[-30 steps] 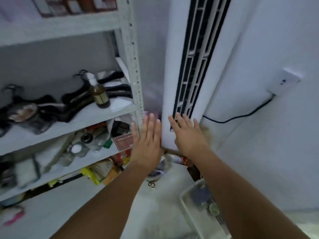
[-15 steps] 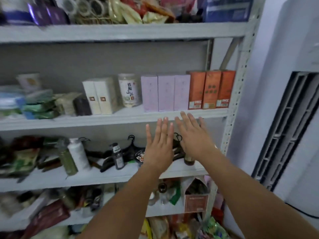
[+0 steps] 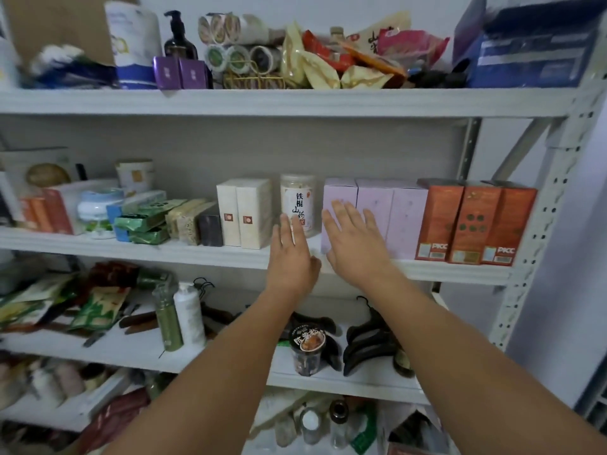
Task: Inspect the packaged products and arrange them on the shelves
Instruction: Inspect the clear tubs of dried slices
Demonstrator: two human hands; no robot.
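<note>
Both my hands reach toward the middle shelf (image 3: 230, 254) with straight fingers and hold nothing. My left hand (image 3: 290, 257) is in front of a clear jar (image 3: 297, 195) with a white label and black characters. My right hand (image 3: 356, 244) covers the lower front of the leftmost of three pink boxes (image 3: 376, 205). Three orange boxes (image 3: 474, 221) stand to the right of the pink ones. Two white boxes (image 3: 244, 215) stand left of the jar. Whether either hand touches a product is unclear.
The top shelf (image 3: 295, 101) carries snack bags, rolls, a pump bottle and a blue box (image 3: 532, 54). The lower shelf (image 3: 138, 351) holds bottles, black hangers and a dark-lidded jar (image 3: 307, 349). A perforated white upright (image 3: 538, 244) bounds the rack at right.
The view swung left and up from the white standing unit to the shelves. Both hands rose from the lower shelf level to the middle shelf's products.
</note>
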